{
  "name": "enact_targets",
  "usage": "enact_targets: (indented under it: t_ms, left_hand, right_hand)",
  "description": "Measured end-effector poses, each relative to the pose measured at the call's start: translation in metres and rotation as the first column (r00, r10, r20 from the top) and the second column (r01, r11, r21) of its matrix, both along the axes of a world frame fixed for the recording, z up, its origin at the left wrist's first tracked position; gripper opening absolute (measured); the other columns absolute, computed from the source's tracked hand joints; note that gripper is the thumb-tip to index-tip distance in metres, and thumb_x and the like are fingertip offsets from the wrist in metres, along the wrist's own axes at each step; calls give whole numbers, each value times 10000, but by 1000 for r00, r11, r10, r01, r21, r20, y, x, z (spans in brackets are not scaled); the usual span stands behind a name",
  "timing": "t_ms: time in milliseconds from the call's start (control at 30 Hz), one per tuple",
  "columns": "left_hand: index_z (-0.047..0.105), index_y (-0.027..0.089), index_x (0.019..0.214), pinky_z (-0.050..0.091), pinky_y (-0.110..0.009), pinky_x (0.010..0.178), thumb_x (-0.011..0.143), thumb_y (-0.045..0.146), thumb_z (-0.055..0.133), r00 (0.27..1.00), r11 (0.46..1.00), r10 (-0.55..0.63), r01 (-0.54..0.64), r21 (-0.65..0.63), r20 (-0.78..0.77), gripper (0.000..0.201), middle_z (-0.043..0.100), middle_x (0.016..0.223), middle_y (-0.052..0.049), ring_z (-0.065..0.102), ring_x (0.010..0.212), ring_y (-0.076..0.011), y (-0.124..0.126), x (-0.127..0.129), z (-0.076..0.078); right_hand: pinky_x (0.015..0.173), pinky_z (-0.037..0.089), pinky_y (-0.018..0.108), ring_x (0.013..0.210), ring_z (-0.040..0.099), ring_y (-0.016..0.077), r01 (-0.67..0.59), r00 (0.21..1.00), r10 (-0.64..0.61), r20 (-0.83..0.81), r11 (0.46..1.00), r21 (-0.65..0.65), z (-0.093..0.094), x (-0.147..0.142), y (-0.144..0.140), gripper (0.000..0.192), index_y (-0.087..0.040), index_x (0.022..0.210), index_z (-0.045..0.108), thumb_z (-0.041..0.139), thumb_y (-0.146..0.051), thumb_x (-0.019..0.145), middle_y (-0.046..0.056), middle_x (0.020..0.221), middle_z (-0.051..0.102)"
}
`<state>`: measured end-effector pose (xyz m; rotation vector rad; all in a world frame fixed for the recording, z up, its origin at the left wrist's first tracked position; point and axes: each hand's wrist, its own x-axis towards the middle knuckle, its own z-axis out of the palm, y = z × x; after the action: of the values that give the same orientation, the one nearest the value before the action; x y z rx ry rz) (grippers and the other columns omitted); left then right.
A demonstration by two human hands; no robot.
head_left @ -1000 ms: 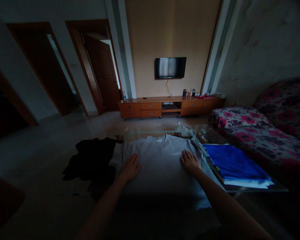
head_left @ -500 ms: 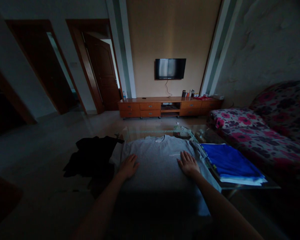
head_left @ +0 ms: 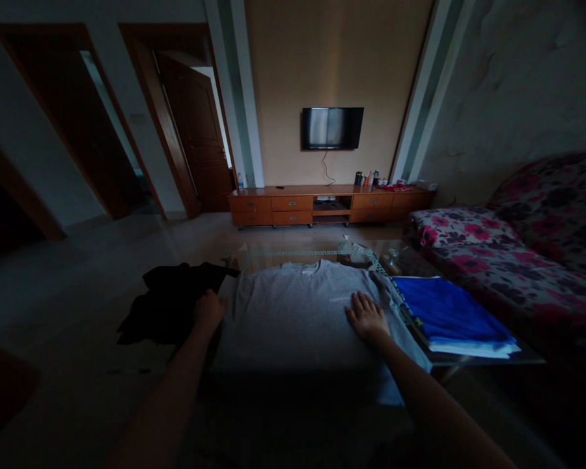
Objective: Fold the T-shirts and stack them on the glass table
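Note:
A grey T-shirt [head_left: 288, 319] lies spread out on a glass table [head_left: 527, 357], collar away from me, with small lettering on the chest. My right hand [head_left: 368, 318] rests flat on its right chest side, fingers stretched out. At the left edge, by the sleeve, my left hand [head_left: 209, 312] has its fingers curled in on the T-shirt's fabric; the fingertips are partly hidden. Just beyond that hand is a dark piece of clothing [head_left: 168, 303]. To the right of the T-shirt sits a folded blue cloth [head_left: 456, 312] with a white lower layer.
A floral sofa [head_left: 473, 228] stands on the right. Across the room is a long wooden TV cabinet [head_left: 293, 212] with several bottles on top, below a wall-mounted television [head_left: 332, 128]. A wooden door [head_left: 195, 130] stands ajar at the back left.
My left hand has moved left from the T-shirt's chest to its left edge, and its fingers have curled. The right hand stays in place. The view has tilted down slightly.

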<state>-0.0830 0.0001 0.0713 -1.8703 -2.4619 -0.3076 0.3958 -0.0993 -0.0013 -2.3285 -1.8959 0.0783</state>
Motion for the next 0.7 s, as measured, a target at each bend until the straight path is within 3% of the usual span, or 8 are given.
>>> enact_targets:
  t_ms: [133, 267, 400, 500, 600, 700]
  left_hand:
    - [568, 86, 1273, 508, -356, 928, 859, 192, 549, 985, 994, -106, 101, 40, 137, 428, 701, 1197, -224, 673, 1139, -321, 10, -9, -7]
    - [576, 108, 1280, 509, -329, 956, 772, 106, 609, 918, 993, -78, 38, 110, 388, 509, 705, 1214, -191, 666, 1173, -306, 18, -11, -3]
    - [585, 119, 1283, 564, -275, 792, 750, 115, 639, 837, 995, -48, -7, 98, 545, 536, 749, 1085, -138, 737, 978, -259, 22, -11, 1]
    - [561, 118, 1354, 576, -253, 702, 756, 88, 612, 766, 997, -76, 42, 68, 638, 600, 772, 969, -94, 753, 826, -214, 18, -11, 1]
    - [676, 130, 1230, 586, -258, 691, 719, 52, 583, 668, 991, -112, 126, 37, 735, 526, 779, 866, -56, 754, 781, -206, 15, -13, 4]
    - [737, 120, 1084, 582, -256, 712, 674, 50, 576, 694, 995, -104, 71, 76, 712, 446, 782, 858, -61, 754, 826, -218, 15, -19, 10]
  right_hand:
    - [1246, 78, 425, 1564, 132, 235, 2, 1000, -2, -5, 1000, -6, -2, 1, 2, 742, -179, 1628, 268, 201, -598, 1019, 61, 1702, 188]
    - [1242, 77, 429, 1560, 142, 240, 6, 1000, -6, -2, 1000, 12, -6, 1, 3, 746, -178, 1625, 275, 199, -606, 1019, 69, 1699, 201]
    - [1238, 88, 433, 1559, 139, 242, 4, 1000, -4, -1, 1000, 14, -7, 2, 4, 750, -179, 1624, 276, 196, -612, 1017, 71, 1697, 208]
    - [1236, 97, 435, 1558, 141, 241, 2, 1000, -2, -2, 1000, 15, -8, 3, 5, 752, -181, 1623, 278, 194, -616, 1015, 69, 1698, 206]
    - [1233, 106, 437, 1556, 144, 239, 3, 1000, -3, -4, 1000, 15, -6, 2, 4, 751, -183, 1622, 279, 198, -617, 1015, 70, 1697, 212]
    - [1232, 103, 433, 1554, 147, 241, 3, 1000, -3, -9, 1000, 14, -3, 1, 3, 752, -177, 1620, 283, 206, -615, 1014, 78, 1695, 217]
